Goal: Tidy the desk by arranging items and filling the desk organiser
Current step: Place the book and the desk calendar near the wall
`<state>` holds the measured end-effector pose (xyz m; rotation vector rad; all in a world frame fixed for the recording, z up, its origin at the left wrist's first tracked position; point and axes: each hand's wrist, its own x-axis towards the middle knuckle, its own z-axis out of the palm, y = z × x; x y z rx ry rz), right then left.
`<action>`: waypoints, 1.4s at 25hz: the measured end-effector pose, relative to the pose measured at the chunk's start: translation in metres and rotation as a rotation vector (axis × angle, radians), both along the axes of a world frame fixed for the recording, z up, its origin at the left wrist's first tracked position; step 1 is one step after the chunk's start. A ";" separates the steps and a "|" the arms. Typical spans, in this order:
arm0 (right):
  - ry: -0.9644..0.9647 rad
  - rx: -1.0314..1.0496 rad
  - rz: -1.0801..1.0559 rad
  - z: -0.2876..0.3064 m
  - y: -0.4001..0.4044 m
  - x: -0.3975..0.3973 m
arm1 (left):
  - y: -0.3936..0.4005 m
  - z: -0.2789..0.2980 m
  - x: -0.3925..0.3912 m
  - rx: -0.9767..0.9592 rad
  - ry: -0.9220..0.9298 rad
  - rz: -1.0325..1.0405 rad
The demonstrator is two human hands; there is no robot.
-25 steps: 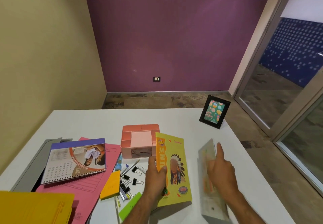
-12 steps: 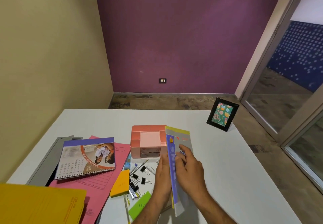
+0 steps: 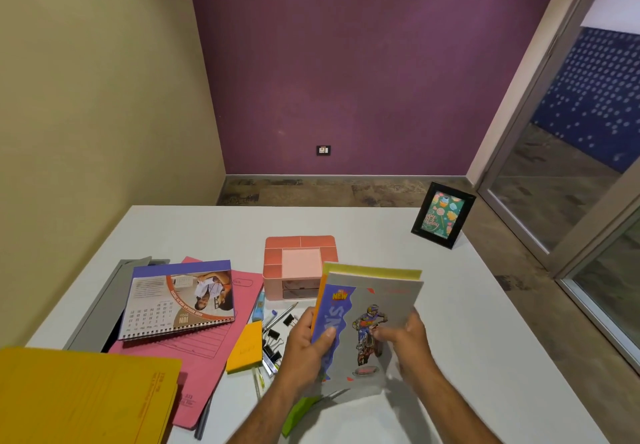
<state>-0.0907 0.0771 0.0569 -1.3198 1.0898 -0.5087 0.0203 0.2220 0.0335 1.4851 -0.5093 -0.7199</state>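
Two thin notebooks are stacked together and held up above the table. The grey notebook with the motorbike rider is in front. The yellow notebook is right behind it, and only its top edge and a strip of its left side peek out. Their long side runs away from the person, and the top leans a little to the right.

The left hand grips the left edge of the stack, with the thumb on the cover and the fingers curled round behind. The right hand holds the right edge, with its fingers curled onto the cover. Both hands are low on the books, near the person, with both forearms coming up from the bottom of the view.

The pink desk organiser sits on the table just behind the books, a little to the left. The left hand is the nearer one to it. I think the books next need a flat spot on the table to go down on, to the right of the organiser.

Pens and black binder clips lie loose on the table beside the left hand. They probably go in the organiser later.
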 end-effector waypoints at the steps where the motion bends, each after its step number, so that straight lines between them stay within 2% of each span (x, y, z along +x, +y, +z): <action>1: -0.028 0.012 -0.022 -0.003 0.002 -0.005 | 0.004 -0.003 -0.003 0.006 -0.007 -0.016; 6: -0.032 -0.059 -0.172 -0.028 0.021 -0.034 | 0.023 -0.031 -0.026 0.067 -0.085 -0.072; 15: 0.053 -0.115 -0.225 -0.068 0.039 -0.062 | 0.048 -0.065 -0.045 0.220 -0.133 -0.068; 20: 0.105 -0.067 -0.222 -0.087 0.044 -0.068 | 0.054 -0.062 -0.047 0.274 -0.173 -0.150; 23: 0.218 -0.069 -0.138 -0.099 0.049 -0.075 | 0.056 -0.057 -0.050 0.300 -0.213 -0.153; 27: 0.353 -0.206 0.006 -0.105 0.050 -0.083 | 0.056 -0.048 -0.051 0.306 -0.199 -0.134; 29: 0.415 -0.286 0.086 -0.103 0.049 -0.085 | 0.059 -0.049 -0.049 0.319 -0.260 -0.173; 32: 0.428 -0.392 0.209 -0.084 0.045 -0.079 | 0.067 -0.047 -0.036 0.328 -0.331 -0.142; 35: 0.354 -0.451 0.309 -0.045 0.042 -0.048 | 0.066 -0.032 -0.004 0.358 -0.360 0.006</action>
